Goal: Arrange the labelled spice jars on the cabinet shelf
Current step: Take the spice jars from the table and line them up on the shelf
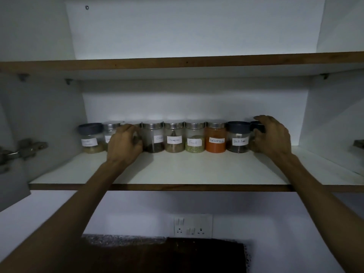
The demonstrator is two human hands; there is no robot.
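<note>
Several labelled spice jars stand in one row at the back of the white cabinet shelf point(177, 170). From the left there is a dark-lidded jar point(90, 137), a steel-lidded jar point(109, 133), then a jar mostly hidden by my left hand point(125, 143), which is wrapped around it. To the right follow a cloves jar point(153, 137), a cinnamon jar point(174, 137), a fennel jar point(194, 137), an orange red chilli powder jar point(215, 138) and a dark-lidded black pepper jar point(238, 137). My right hand point(272, 136) grips the last dark-lidded jar point(257, 126) at the row's right end.
An upper shelf point(177, 63) hangs above the jars. A metal door hinge point(21, 149) juts out at the left wall and another point(358, 143) at the right. Below the cabinet are a wall socket point(193, 226) and a dark board point(197, 255) on the counter.
</note>
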